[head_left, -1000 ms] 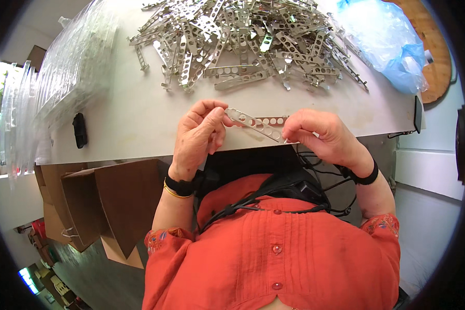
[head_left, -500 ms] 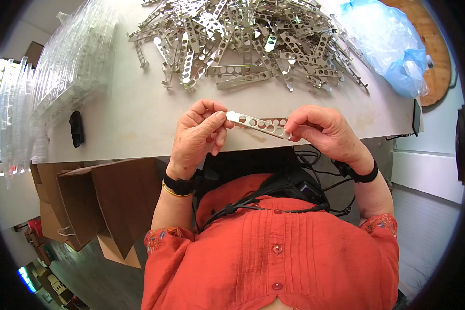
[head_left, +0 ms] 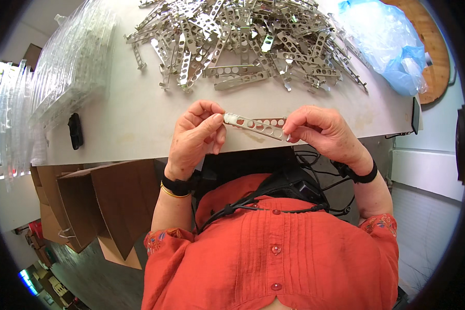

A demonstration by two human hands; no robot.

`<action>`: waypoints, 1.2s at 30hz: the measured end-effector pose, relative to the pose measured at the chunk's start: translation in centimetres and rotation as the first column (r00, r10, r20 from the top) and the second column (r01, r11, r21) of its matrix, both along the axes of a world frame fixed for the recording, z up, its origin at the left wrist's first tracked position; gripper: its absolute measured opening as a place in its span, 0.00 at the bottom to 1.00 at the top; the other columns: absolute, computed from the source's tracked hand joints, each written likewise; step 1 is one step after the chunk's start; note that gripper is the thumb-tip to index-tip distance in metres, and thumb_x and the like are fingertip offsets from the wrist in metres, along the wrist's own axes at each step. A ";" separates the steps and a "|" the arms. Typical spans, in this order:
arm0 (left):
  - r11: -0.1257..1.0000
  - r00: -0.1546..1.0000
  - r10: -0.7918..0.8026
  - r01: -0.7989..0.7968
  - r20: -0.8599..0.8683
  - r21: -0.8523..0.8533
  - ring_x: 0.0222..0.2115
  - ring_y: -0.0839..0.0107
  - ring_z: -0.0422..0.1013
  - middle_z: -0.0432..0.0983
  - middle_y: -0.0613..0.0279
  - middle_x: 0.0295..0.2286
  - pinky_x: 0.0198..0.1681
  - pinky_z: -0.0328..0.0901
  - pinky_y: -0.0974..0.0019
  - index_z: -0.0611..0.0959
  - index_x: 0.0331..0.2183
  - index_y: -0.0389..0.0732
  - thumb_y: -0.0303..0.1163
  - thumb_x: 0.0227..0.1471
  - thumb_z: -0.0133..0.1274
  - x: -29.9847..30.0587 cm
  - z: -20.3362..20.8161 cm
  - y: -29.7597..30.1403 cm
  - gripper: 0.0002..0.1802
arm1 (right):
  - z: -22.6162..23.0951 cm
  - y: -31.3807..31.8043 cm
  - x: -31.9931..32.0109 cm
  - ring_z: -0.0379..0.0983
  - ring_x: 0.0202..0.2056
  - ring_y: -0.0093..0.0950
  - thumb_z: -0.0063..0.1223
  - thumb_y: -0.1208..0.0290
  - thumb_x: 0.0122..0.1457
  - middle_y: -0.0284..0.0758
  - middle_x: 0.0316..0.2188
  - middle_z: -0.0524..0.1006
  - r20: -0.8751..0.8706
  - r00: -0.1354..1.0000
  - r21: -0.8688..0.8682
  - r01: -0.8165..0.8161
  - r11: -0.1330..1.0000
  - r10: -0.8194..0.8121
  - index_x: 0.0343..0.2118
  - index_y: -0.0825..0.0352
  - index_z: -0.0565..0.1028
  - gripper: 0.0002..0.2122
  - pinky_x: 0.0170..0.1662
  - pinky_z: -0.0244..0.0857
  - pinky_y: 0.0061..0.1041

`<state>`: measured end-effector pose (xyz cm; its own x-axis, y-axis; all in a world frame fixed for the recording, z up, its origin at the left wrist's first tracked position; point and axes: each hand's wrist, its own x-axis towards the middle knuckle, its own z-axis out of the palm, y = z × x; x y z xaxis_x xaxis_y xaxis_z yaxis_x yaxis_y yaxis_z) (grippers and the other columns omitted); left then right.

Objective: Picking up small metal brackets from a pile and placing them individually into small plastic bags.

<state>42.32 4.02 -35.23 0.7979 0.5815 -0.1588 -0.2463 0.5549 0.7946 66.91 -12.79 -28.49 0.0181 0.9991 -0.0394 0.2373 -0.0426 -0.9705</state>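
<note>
metal strip [head_left: 255, 126], slim and round-holed, has its ends pinched by left grip [head_left: 195, 135] and right grip [head_left: 324, 132].

Left grip [head_left: 194, 133], right grip [head_left: 323, 130] pinch ends of perforated metal strip [head_left: 256, 127]; similar strips [head_left: 243, 47] heaped beyond.

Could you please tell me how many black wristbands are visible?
2: one wristband on the wrist of the left hand, the other on that of the right hand. No others seem hidden.
</note>
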 end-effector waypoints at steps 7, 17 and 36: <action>0.999 0.999 -0.018 0.017 0.029 0.031 0.23 0.75 0.71 0.77 0.56 0.38 0.18 0.64 0.76 0.75 0.41 0.36 0.25 0.61 0.52 -0.2 -0.3 0.1 0.07 | 0.0 -0.2 -0.3 0.77 0.35 0.18 0.49 0.79 0.66 0.30 0.32 0.78 -0.178 0.982 -0.130 0.044 0.990 -0.067 0.40 0.68 0.75 0.04 0.40 0.73 0.19; 0.999 0.998 -0.029 0.031 -0.049 0.036 0.12 0.74 0.66 0.78 0.52 0.26 0.13 0.58 0.75 0.75 0.35 0.36 0.29 0.62 0.49 -0.4 -0.1 0.1 0.07 | 0.4 0.2 -0.1 0.76 0.27 0.18 0.51 0.67 0.68 0.32 0.32 0.79 -0.425 0.889 -0.359 0.006 0.933 -0.169 0.41 0.67 0.72 0.08 0.28 0.71 0.17; 0.999 0.994 -0.040 0.041 -0.097 0.001 0.12 0.76 0.67 0.77 0.55 0.22 0.12 0.60 0.74 0.77 0.31 0.35 0.31 0.60 0.50 -0.2 0.8 0.2 0.09 | 0.0 0.3 0.5 0.76 0.25 0.17 0.50 0.64 0.68 0.32 0.30 0.78 -0.616 0.743 -0.477 -0.087 0.875 -0.262 0.38 0.65 0.73 0.09 0.26 0.71 0.17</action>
